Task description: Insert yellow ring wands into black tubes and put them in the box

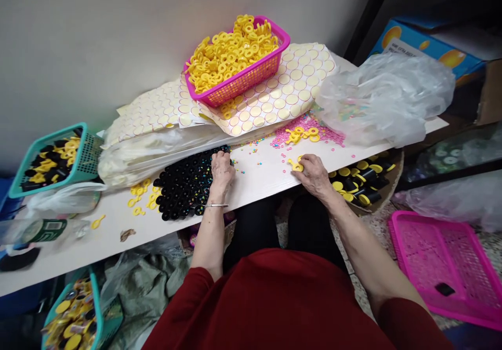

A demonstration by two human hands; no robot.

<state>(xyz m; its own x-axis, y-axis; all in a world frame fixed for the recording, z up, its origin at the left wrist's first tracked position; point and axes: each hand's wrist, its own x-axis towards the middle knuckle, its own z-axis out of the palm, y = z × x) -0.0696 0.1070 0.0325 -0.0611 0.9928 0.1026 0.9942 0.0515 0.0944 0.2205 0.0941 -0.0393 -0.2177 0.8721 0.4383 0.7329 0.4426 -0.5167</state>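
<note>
My left hand (221, 171) rests with curled fingers on the right edge of a packed block of small black caps (187, 185) standing on the white table (259, 175). A thin bracelet circles that wrist. My right hand (312, 172) lies near the table's front edge, fingers pinched on a yellow plastic ring piece (295, 165). Just beyond it are a small heap of yellow ring pieces (301, 134) and a spread of tiny pink beads (314, 133).
A pink basket (251, 75) heaped with yellow rings sits on circle-patterned sheets (290, 91). A teal basket (84, 156) stands left, clear plastic bags (386, 99) right. Below are a bin of yellow-capped black parts (358, 182), a pink tray (443, 266) and another teal basket (76, 316).
</note>
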